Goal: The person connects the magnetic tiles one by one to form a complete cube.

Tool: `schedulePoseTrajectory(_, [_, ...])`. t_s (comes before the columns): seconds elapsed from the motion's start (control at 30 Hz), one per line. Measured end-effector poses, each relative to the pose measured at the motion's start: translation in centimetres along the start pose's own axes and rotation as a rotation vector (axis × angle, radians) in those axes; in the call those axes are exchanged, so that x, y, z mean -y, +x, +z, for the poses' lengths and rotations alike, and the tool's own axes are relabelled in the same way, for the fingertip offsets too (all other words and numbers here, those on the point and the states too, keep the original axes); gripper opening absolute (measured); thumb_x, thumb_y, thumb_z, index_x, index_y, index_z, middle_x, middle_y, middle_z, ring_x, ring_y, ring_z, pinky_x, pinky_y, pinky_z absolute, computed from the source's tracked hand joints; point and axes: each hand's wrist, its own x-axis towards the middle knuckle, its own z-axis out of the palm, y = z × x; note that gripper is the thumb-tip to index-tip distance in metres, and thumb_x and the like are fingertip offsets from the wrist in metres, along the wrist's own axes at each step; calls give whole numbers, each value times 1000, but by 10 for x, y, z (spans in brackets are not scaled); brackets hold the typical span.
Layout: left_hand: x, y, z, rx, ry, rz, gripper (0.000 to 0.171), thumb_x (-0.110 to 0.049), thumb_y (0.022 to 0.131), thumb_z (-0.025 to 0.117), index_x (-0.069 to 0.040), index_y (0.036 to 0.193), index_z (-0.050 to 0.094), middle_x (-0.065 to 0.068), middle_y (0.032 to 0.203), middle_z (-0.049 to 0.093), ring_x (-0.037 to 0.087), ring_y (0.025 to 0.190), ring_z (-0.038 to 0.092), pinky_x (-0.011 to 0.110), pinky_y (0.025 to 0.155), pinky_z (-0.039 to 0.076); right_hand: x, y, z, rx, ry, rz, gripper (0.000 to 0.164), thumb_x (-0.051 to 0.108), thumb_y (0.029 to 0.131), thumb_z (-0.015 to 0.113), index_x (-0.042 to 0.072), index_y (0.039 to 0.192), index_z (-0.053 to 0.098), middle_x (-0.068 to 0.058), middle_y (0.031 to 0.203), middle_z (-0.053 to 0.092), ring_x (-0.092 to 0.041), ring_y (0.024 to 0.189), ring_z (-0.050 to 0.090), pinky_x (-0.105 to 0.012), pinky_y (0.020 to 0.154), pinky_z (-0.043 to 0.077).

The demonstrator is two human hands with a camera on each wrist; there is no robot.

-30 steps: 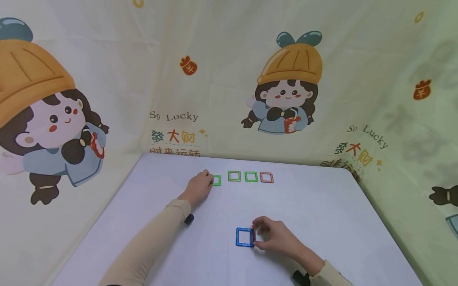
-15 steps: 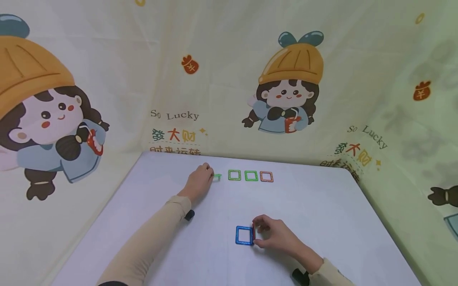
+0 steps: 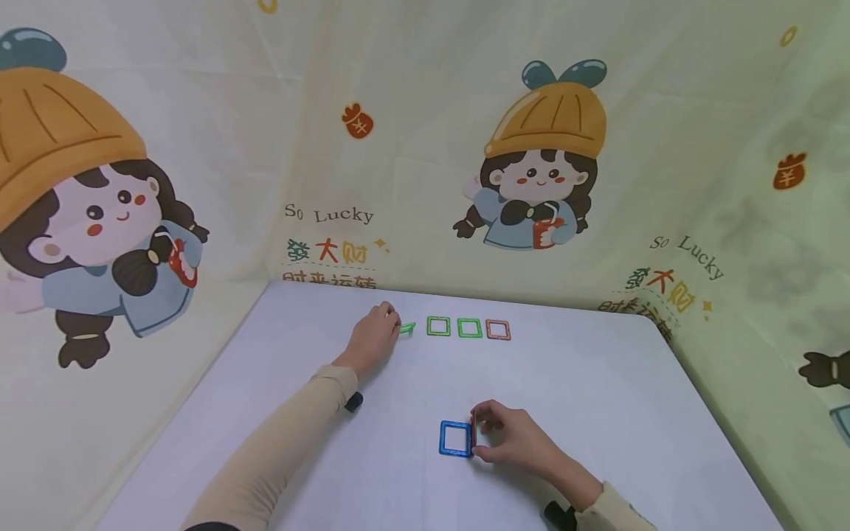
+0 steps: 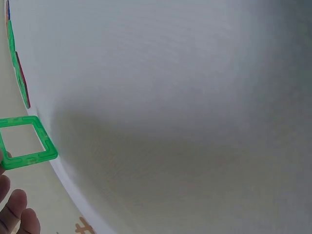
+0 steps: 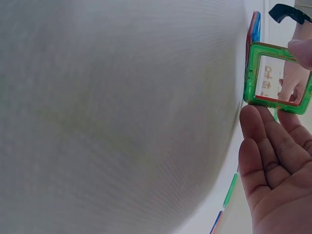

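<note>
Toward the back left of the table, my left hand [image 3: 373, 335] holds a green square magnetic tile [image 3: 406, 329] by its edge, tilted up. The left wrist view shows that tile's open frame [image 4: 45, 136], with fingers [image 4: 13, 207] below it. Nearer the front, my right hand [image 3: 511, 439] pinches an upright tile [image 3: 474, 429] along the right side of a blue square tile [image 3: 442, 439] lying flat. In the right wrist view, the upright piece is a green frame [image 5: 251, 73] with red showing behind it, the thumb above and fingertips below.
Two flat green tiles [image 3: 428, 327] and an orange tile [image 3: 488, 330] lie in a row at the back of the white table [image 3: 564, 369]. A patterned cloth [image 3: 425, 184] hangs behind the table's far edge.
The green tile at my left hand has gone from lying flat to tilted up. My right hand keeps its hold on the upright tile beside the blue one.
</note>
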Motion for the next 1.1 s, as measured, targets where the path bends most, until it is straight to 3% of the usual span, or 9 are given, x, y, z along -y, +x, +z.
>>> schedulePoseTrajectory(0.67, [3, -2, 9, -99, -22, 39, 14, -19, 103, 62, -10, 101, 72, 8, 121, 59, 24, 110, 55, 34, 86, 54, 2, -1, 1, -8, -8, 40, 51, 34, 79, 89, 21, 121, 64, 13, 110, 69, -8, 93, 63, -26, 82, 52])
schedulePoseTrajectory(0.93, [-5, -7, 11, -93, -102, -2, 13, -20, 102, 63, -11, 98, 72, 8, 122, 59, 25, 111, 54, 37, 89, 53, 2, 0, 2, -7, -15, 40, 51, 35, 79, 89, 21, 121, 64, 12, 109, 69, -8, 93, 63, -26, 82, 52])
schedulePoseTrajectory(1.1, [-9, -8, 12, -97, -89, 22, 13, -20, 102, 62, -12, 99, 72, 8, 122, 59, 25, 111, 55, 37, 90, 53, 4, 0, 1, -5, -17, 59, 51, 35, 79, 89, 21, 120, 64, 12, 108, 69, -9, 93, 63, -26, 82, 53])
